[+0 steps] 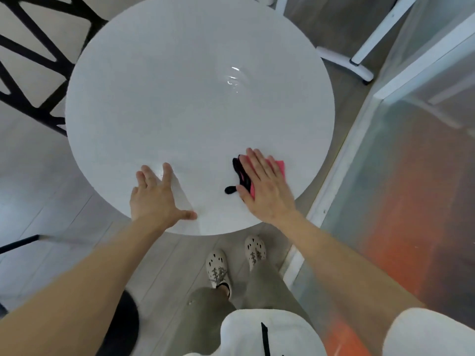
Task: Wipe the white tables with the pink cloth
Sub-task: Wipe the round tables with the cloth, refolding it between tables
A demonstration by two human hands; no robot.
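Note:
A round white table point(180, 104) fills the middle of the head view. My right hand point(264, 186) lies flat with straight fingers on the pink cloth point(279, 167), pressing it onto the table near its right front edge. The cloth shows a black part point(239, 173) at the hand's left side. My left hand point(156, 194) rests on the tabletop near the front edge with its fingers spread. A glossy wet patch point(232, 78) glints farther back on the table.
A black chair frame point(33, 55) stands at the left, close to the table. White furniture legs point(359, 60) stand at the back right. A glass partition with a white frame point(385, 140) runs along the right. My feet point(231, 263) stand under the front edge.

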